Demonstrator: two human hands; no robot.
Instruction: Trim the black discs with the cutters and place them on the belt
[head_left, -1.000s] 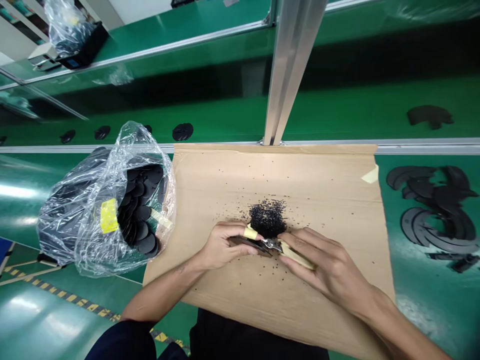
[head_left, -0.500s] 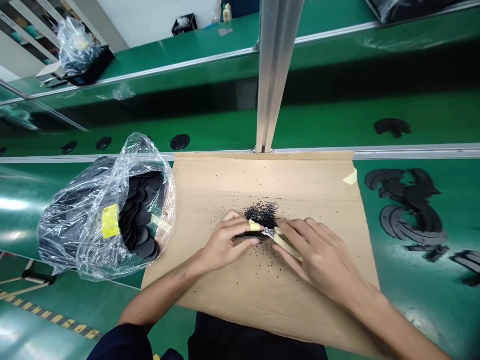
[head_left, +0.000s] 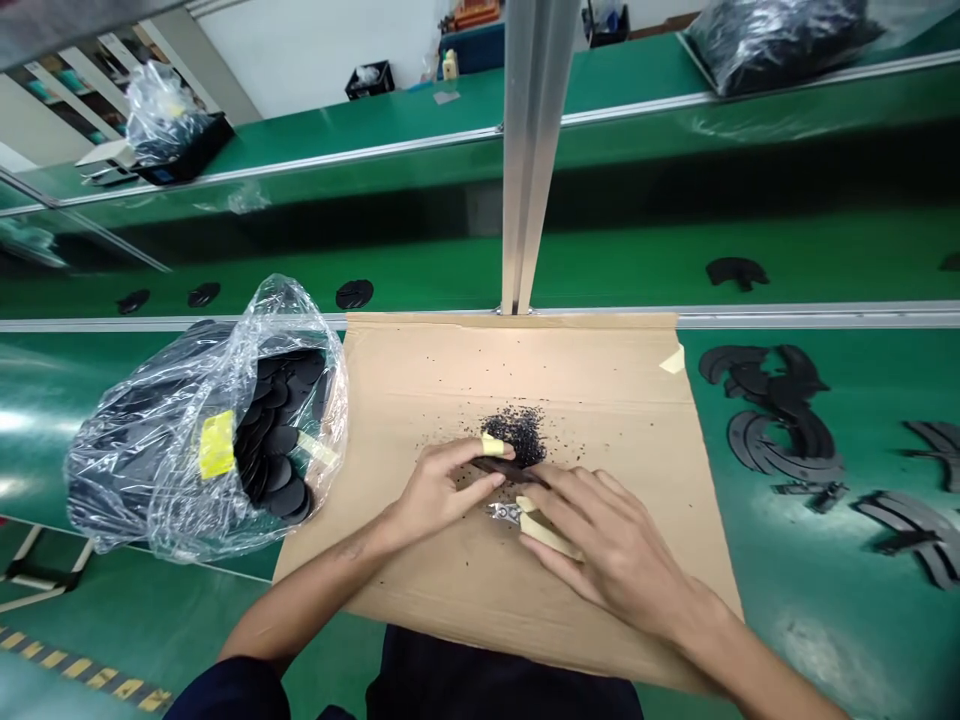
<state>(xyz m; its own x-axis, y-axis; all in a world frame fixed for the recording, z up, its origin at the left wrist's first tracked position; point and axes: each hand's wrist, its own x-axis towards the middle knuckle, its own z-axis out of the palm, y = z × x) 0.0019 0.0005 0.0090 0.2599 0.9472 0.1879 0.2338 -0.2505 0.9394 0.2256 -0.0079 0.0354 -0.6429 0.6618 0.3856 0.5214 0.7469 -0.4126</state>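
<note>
Two hands over the cardboard [head_left: 600, 380]. Left hand [head_left: 442, 485] pinches a dark flat piece [head_left: 510, 470] at the near edge of the black bits [head_left: 517, 430]; my right hand [head_left: 607, 530] grasps the cutting tool [head_left: 544, 530], on the bits' near side. Clear bag [head_left: 210, 440] left of them.

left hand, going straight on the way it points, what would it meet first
Probably the right hand, at the other end of the black part the left hand holds; exact depth is unclear.

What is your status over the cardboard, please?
Left hand: grip on thin, flat black piece. Right hand: grip on yellow-handled metal cutters. Small black scraps piled just beyond.
</note>
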